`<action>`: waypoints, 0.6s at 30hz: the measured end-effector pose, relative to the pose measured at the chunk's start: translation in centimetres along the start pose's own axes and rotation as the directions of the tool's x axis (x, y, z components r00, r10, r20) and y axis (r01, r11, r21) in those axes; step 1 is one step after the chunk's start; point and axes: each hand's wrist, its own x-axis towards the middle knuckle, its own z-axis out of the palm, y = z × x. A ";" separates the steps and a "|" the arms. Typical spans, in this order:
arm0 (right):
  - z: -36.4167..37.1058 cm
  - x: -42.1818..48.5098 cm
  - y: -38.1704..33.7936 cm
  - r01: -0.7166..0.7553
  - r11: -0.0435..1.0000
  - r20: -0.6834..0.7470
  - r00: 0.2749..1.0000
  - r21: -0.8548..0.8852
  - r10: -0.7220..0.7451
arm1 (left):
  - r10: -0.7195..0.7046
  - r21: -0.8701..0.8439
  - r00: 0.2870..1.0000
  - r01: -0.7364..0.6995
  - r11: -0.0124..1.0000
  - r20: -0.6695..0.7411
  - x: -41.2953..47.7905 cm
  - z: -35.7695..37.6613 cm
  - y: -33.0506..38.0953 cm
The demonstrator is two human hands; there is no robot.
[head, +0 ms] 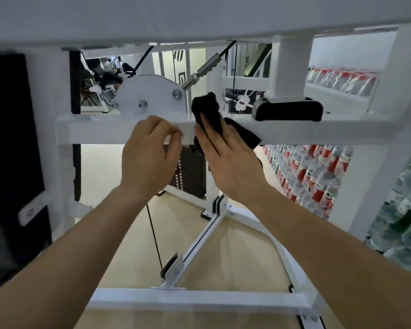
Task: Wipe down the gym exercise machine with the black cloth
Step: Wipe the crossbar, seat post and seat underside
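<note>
The white gym machine fills the view; its horizontal crossbar [306,131] runs across the middle. A black cloth [207,110] is draped over the bar's top and front face. My right hand [226,160] lies flat on the cloth, fingers extended, pressing it against the bar. My left hand [147,155] is just to its left, fingers curled over the bar's front edge, holding no cloth. A white pulley plate [152,96] with bolts stands on the bar behind my left hand.
A metal cable fitting [204,70] slants above the cloth. A black rubber stop [287,110] sits on the bar at right. The weight stack [190,172] and floor frame [199,298] lie below. Stacked bottle packs [318,176] are at right, dark padding [10,150] at left.
</note>
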 end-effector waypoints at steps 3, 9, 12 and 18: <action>0.4 2.3 -2.5 0.106 0.994 0.049 0.993 -0.003 -0.106 | -0.064 0.023 0.998 0.064 0.998 -0.006 -0.6 -2.2 -2.6; 1.1 6.9 -6.6 0.373 0.928 0.054 0.926 0.024 -0.373 | -0.133 0.192 0.990 0.122 0.974 0.042 -2.0 -5.9 -5.9; 1.5 8.3 -8.1 0.410 0.911 0.066 0.909 0.053 -0.412 | -0.137 0.284 0.987 0.108 0.953 0.086 -2.5 -7.4 -7.0; 1.6 10.5 -10.2 0.424 0.903 0.106 0.897 0.068 -0.429 | -0.271 0.421 0.957 0.204 0.884 0.105 -3.9 -9.4 -9.5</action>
